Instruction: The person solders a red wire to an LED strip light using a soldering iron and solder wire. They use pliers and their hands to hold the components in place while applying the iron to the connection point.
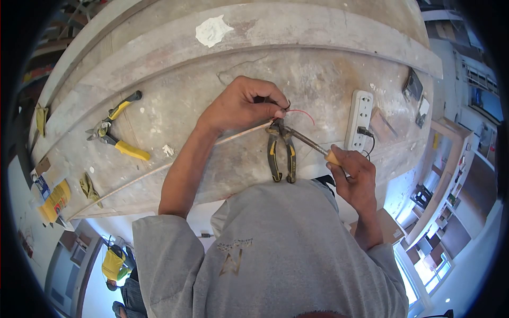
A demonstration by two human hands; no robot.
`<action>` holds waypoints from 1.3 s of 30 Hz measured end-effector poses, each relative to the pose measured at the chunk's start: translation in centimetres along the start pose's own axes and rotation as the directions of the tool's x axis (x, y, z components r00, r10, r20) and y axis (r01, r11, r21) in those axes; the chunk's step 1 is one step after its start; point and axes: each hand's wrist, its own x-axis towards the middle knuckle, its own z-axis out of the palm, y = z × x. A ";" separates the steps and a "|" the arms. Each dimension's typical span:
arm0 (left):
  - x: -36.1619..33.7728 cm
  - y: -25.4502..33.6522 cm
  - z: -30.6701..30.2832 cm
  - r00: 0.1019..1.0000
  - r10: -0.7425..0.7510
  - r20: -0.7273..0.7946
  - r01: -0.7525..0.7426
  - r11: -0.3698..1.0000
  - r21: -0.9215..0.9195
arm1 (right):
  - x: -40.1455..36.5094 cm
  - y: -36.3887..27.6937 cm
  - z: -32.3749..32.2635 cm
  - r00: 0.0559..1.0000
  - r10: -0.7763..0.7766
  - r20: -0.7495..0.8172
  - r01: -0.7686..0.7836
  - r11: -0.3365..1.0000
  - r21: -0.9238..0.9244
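Note:
My left hand (246,104) is closed, thumb and forefinger pinching a thin dark wire (288,104). A short red wire (303,112) curves away to the right just past the fingertips. In my right hand (354,175) is a soldering iron (310,142), gripped by its wooden handle, with its metal shaft pointing up-left toward the left fingertips. Beneath them, pliers (274,153) with black and yellow handles lie on the workbench, jaws at the end of a long thin strip (175,165). The exact contact between iron tip, strip and wire is too small to make out.
A white power strip (360,114) with a black plug (363,131) lies to the right. Yellow-handled cutters (127,150) rest at left, near a yellow container (56,201). A raised board (318,29) crosses the workbench (222,180). Another person (114,263) is at lower left.

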 end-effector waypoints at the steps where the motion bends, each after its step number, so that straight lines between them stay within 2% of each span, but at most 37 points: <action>1: 0.0 -0.1 0.0 1.000 0.001 -0.001 -0.001 1.000 -0.002 | 0.0 0.0 0.1 1.000 -0.005 -0.005 0.005 1.000 -0.001; 9: 0.5 -0.3 0.2 0.995 0.099 -0.002 -0.099 0.988 0.116 | 0.2 -0.1 0.1 1.000 -0.004 -0.005 0.004 1.000 -0.006; 16: 0.6 0.0 0.4 0.997 0.076 0.013 -0.077 0.974 0.215 | 0.6 -0.1 0.5 0.999 -0.035 0.008 0.036 0.998 -0.045; 22: 0.7 -0.1 0.7 0.992 0.129 -0.014 -0.122 0.962 0.243 | 0.8 -0.2 0.5 0.998 -0.060 0.007 0.061 0.996 -0.064; 25: 0.6 -0.4 0.7 0.996 0.065 -0.055 -0.053 0.978 0.200 | 0.7 0.0 0.4 0.998 -0.069 -0.001 0.069 0.996 -0.063; 27: 0.5 -0.2 0.7 0.991 0.061 -0.117 -0.062 0.998 -0.008 | 0.4 0.2 0.1 0.997 -0.069 -0.019 0.068 0.996 -0.063; 31: 0.5 1.0 0.8 0.986 0.120 -0.119 -0.112 0.991 0.077 | 0.1 0.5 0.2 0.999 -0.027 -0.031 0.026 1.000 -0.016; 37: 1.1 -0.4 0.2 1.000 0.005 -0.016 -0.004 0.996 0.093 | -0.4 0.5 0.7 0.999 -0.010 -0.038 0.011 0.999 0.038; 39: 1.1 -0.6 0.4 0.997 0.055 -0.054 -0.043 0.978 0.206 | -0.5 0.2 0.9 0.999 0.008 -0.034 -0.006 0.999 0.046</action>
